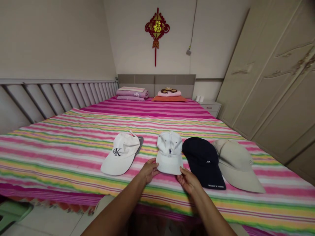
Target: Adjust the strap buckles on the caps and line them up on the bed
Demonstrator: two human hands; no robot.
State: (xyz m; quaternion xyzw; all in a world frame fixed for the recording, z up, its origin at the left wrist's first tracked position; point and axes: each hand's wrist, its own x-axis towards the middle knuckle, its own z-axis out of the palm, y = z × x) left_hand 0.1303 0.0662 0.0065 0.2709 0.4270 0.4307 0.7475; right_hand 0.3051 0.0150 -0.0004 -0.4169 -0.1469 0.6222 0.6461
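A white baseball cap [169, 152] with a small dark horse-rider logo sits upright on the striped bedspread, its brim toward me. My left hand [148, 171] pinches the left edge of the brim, and my right hand [188, 180] grips the brim's right front corner. To the left lies a white cap with black CK letters [122, 154], tilted, with a grey piece showing behind it. On the right is a navy cap [204, 162] with white lettering on its brim. A beige cap [237, 164] partly tucks in behind the navy one.
The striped bedspread [73, 144] covers the bed. Folded purple bedding [133, 93] and a pink-and-orange pile [169, 95] rest at the headboard [172, 82]. A slatted rail [61, 98] runs along the left, a wardrobe [270, 75] along the right. A green stool [14, 213] stands lower left.
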